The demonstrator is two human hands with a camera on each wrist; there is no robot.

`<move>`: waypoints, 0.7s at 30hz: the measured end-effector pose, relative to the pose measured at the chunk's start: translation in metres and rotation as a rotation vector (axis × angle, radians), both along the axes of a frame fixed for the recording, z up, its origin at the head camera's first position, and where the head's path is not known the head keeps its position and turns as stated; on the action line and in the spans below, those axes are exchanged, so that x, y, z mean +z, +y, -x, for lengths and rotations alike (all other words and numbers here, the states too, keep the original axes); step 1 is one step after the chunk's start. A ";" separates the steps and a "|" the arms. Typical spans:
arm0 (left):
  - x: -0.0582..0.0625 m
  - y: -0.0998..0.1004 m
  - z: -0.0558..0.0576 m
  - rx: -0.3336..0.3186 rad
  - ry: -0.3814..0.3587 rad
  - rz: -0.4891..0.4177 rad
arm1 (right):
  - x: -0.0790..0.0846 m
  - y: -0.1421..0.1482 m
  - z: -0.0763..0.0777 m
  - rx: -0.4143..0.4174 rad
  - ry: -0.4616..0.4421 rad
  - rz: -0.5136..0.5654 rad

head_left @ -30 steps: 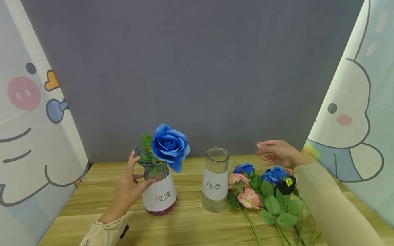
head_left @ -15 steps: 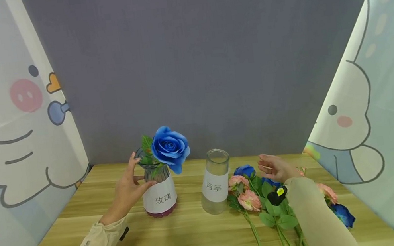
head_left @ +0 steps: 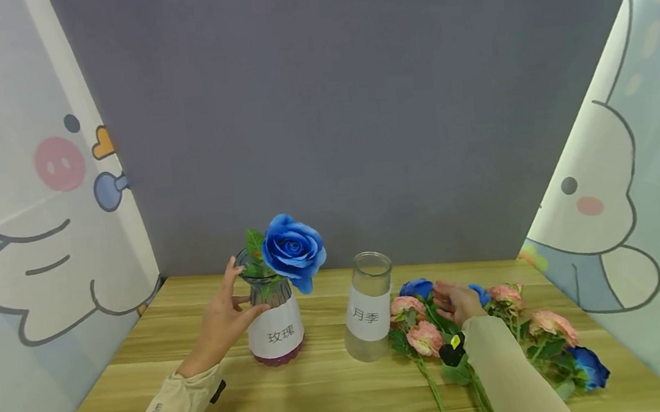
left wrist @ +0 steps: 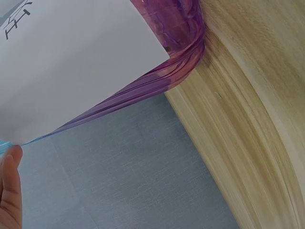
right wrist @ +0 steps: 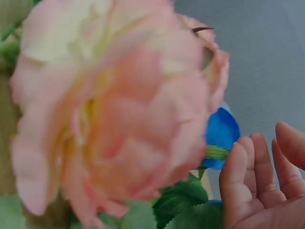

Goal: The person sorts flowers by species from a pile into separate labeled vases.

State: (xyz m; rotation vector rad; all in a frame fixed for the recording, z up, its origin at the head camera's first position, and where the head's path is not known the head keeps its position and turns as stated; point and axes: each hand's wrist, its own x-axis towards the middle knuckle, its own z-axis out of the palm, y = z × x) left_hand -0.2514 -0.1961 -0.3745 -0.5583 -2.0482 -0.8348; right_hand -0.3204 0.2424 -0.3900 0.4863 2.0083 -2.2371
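My left hand point(head_left: 224, 324) holds the glass vase point(head_left: 275, 336) on the left by its neck, fingers at the rim and thumb on the front. The vase has a purple base and a white paper label, and one blue rose point(head_left: 293, 249) stands in it. My right hand point(head_left: 457, 301) hovers low among the flowers, fingers loosely bent, beside a blue rose point(head_left: 417, 289). In the right wrist view the thumb is apart from the fingers point(right wrist: 261, 167), with nothing between them. A large pink flower point(right wrist: 109, 109) fills the left of that view.
A clear glass vase point(head_left: 369, 313) with a white label stands upright in the middle. Pink flowers point(head_left: 425, 339) lie just right of it. Farther right lie more pink flowers point(head_left: 552, 325) and a blue rose point(head_left: 590, 366). A grey panel point(head_left: 322, 133) closes off the back.
My right hand has come down and a little left, from above the flowers to beside the blue rose. Flowers once behind the right arm now show. My left hand stays on the vase.
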 end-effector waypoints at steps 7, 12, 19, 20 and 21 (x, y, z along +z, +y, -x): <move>-0.001 0.000 0.002 -0.005 -0.002 -0.002 | -0.007 -0.003 0.000 -0.080 0.021 -0.053; -0.001 0.000 0.002 -0.001 0.014 0.012 | -0.013 -0.005 0.002 -0.092 0.047 -0.070; -0.001 0.000 0.001 0.002 0.004 0.008 | -0.019 -0.009 0.004 -0.121 0.086 -0.111; -0.001 0.000 0.001 0.002 -0.001 0.005 | -0.020 -0.010 0.004 -0.122 0.088 -0.129; -0.001 0.000 0.001 0.001 -0.005 0.002 | -0.020 -0.010 0.003 -0.123 0.089 -0.145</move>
